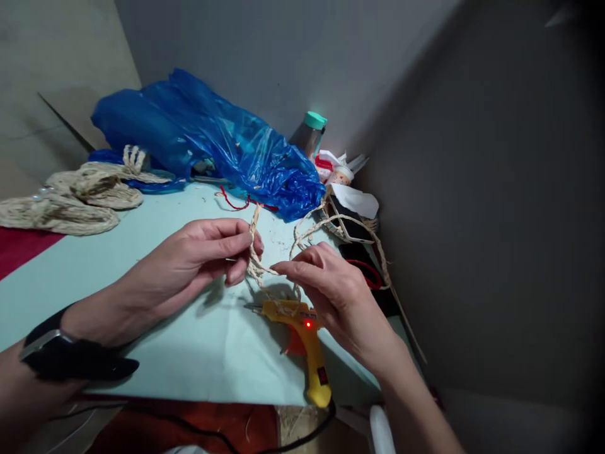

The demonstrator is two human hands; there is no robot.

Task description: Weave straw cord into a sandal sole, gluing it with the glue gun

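Between the thumb and fingers of my left hand (212, 252) is pinched a pale braided cord (255, 221), its upper end sticking up above the fingertips. My right hand (335, 290) grips the same cord a little to the right, with thumb and forefinger closed on it. Below the held part a small bunch of braid hangs down, and a long loop runs off to the right behind my right hand. Just under the hands lies a yellow glue gun (312, 359) with a lit red light, its nozzle facing left; my right hand partly covers its back end.
A blue plastic bag (203, 132) lies along the back of the pale table (189, 353). Bundles of braided fibre (89, 189) sit at the left. At the back right are a bottle with a green lid (312, 129), a phone (352, 221) and a paper cup (341, 176). A wall rises on the right.
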